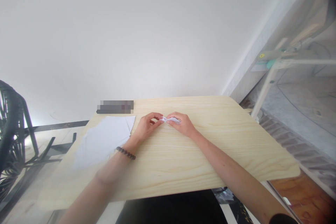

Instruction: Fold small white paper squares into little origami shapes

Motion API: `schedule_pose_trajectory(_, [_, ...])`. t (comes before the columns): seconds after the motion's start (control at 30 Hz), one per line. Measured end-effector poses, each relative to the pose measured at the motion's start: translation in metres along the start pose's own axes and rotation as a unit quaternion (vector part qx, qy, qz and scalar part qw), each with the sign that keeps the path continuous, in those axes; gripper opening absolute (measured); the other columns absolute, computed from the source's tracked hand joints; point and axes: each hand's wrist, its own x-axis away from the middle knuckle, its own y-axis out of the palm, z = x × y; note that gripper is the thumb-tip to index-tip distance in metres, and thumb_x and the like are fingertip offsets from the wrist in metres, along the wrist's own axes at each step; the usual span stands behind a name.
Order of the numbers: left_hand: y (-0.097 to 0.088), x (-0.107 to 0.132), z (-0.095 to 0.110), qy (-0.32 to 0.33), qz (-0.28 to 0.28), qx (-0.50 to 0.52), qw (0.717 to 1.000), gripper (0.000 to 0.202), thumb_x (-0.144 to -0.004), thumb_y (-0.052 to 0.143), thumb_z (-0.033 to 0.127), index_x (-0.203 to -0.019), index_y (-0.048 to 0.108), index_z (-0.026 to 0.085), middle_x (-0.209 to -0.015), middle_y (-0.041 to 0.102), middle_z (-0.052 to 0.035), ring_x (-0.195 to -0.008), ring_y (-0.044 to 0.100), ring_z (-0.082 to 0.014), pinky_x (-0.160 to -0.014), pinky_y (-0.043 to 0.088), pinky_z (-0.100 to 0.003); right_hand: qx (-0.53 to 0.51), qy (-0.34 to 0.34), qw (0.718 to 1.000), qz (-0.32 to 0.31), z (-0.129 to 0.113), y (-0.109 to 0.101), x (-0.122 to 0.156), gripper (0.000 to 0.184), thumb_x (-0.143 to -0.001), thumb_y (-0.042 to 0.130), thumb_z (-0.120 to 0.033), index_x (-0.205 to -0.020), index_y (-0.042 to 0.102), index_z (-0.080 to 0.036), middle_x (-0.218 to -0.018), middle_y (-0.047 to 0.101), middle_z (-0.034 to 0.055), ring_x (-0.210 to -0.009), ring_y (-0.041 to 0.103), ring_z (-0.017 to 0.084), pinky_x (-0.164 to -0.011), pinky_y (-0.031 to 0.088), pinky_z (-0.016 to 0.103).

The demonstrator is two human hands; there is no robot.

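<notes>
From where I stand, the left grip [148,125] and right grip [183,123] both pinch a small, narrow piece of white paper [175,120] over the pale wood-grain counter [223,126]. It seems already folded, whether fully I can't tell; the loose white sheets [105,140] lie flat, unfolded.

Looking most like a room in a home, though not showing which one. Pointing that way with a plain white wall [157,42], a light wooden surface [210,161] close to it, a dark woven chair [12,126] at left, pale floor [47,133] with a black border [63,125], and a white metal frame [264,92] at right.
</notes>
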Motion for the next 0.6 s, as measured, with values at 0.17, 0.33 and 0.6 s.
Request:
schedule_pose_trajectory(0.17, [0.0005,0.0006,-0.0005,0.007,-0.02,0.003,1.0,0.023,-0.074,0.052,0.037,-0.083,0.06,0.017,-0.098,0.061,-0.0057,-0.085,0.056,-0.0172,-0.069,0.047,-0.027,-0.007,-0.02,1.0,-0.002,0.0004,0.0009,0.0001,0.015,-0.075,0.053,-0.027,-0.086,0.061,-0.02,-0.087,0.063,0.004,-0.081,0.058,0.014,-0.074,0.043,0.027])
schedule_pose_trajectory(0.33, [0.0016,0.0014,-0.0005,0.012,-0.038,0.006,0.999,0.022,-0.076,0.048,0.035,-0.082,0.061,0.017,-0.092,0.063,-0.0059,-0.082,0.056,-0.0177,-0.071,0.046,-0.029,-0.002,-0.038,0.999,-0.007,0.0016,0.002,0.0001,0.014,-0.075,0.054,-0.026,-0.085,0.062,-0.02,-0.087,0.063,0.0042,-0.081,0.058,0.015,-0.075,0.044,0.028])
schedule_pose_trajectory(0.6, [0.0024,0.0011,-0.0032,0.028,-0.042,-0.016,0.999,0.021,-0.078,0.047,0.034,-0.083,0.059,0.017,-0.09,0.062,-0.0055,-0.08,0.056,-0.0165,-0.07,0.045,-0.026,0.009,-0.035,0.999,-0.009,0.001,0.0021,0.0,0.014,-0.076,0.053,-0.026,-0.085,0.062,-0.021,-0.086,0.062,0.0035,-0.081,0.057,0.014,-0.074,0.044,0.027])
